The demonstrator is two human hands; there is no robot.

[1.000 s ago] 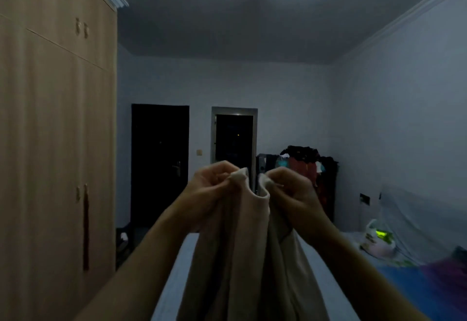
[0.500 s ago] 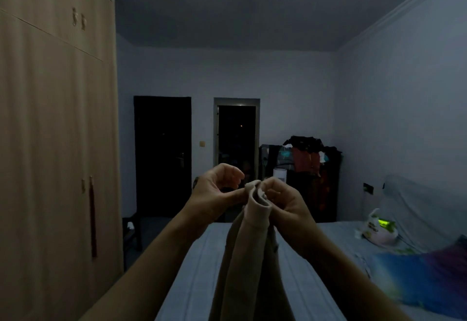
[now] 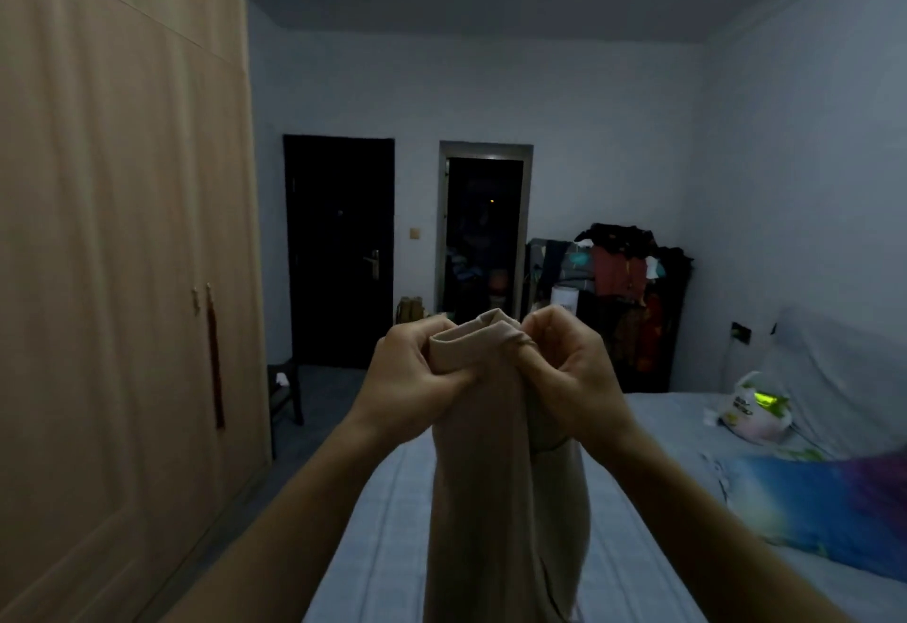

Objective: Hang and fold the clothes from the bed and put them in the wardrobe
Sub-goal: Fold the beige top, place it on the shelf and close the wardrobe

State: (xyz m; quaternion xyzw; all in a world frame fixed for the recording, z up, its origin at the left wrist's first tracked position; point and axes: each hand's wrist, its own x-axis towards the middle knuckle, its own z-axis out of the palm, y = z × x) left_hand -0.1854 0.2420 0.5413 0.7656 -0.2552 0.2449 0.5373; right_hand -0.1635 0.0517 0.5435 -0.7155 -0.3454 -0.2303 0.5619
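Note:
A beige garment (image 3: pixel 486 490) hangs straight down in front of me over the bed (image 3: pixel 392 524). My left hand (image 3: pixel 412 377) grips its top edge from the left, and my right hand (image 3: pixel 569 372) grips the bunched top from the right; both fists are close together. The tall light-wood wardrobe (image 3: pixel 122 254) fills the left side with its doors closed. The garment's lower part runs out of view at the bottom.
A blue and purple pillow (image 3: pixel 824 509) and a white plastic bag (image 3: pixel 751 411) lie on the right of the bed. A dark rack piled with clothes (image 3: pixel 623 293) stands at the far wall beside two dark doorways. A small stool (image 3: pixel 284 387) sits by the wardrobe.
The view has tilted downward and both hands have sunk lower in it. My hands have closed tighter around the garment's top edge, bunching it between them.

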